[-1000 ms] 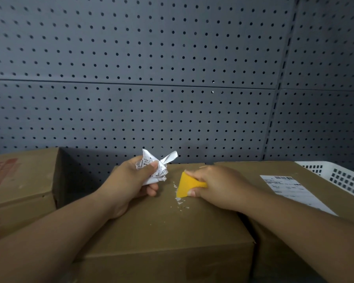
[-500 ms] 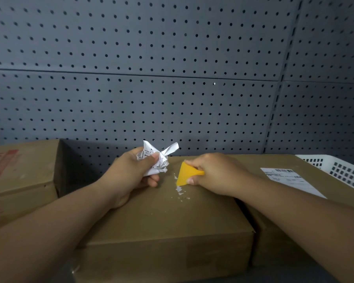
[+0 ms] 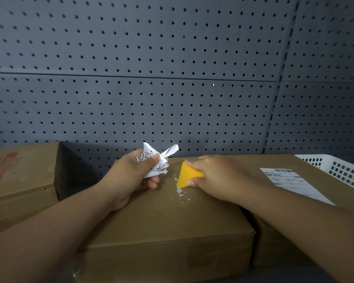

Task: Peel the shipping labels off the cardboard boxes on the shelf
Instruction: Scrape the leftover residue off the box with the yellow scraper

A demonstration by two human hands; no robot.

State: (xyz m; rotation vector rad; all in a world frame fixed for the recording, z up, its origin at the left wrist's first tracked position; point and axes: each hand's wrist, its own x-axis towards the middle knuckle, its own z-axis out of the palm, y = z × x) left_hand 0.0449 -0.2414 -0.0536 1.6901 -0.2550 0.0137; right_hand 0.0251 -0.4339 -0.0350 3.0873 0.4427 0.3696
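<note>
We cannot read the print on the crumpled white paper label (image 3: 158, 160), which our left hand (image 3: 131, 178) clutches in curled fingers above the middle plain brown cardboard box (image 3: 161, 223). Our right hand (image 3: 219, 176) half hides the yellow plastic wedge scraper (image 3: 187, 175) its fingers grip, its edge on that box among white paper scraps (image 3: 180, 192). Grey perforated metal panels (image 3: 172, 48) stand behind. A flat white shipping label (image 3: 292, 181) sits on the right-hand brown cardboard box (image 3: 251, 165), near a white slotted plastic basket (image 3: 341, 172). A red-printed cardboard box (image 3: 25, 172) is cut off at the left.

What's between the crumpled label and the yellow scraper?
Head view: only bare box top, with small white scraps nearer the scraper than the label.
</note>
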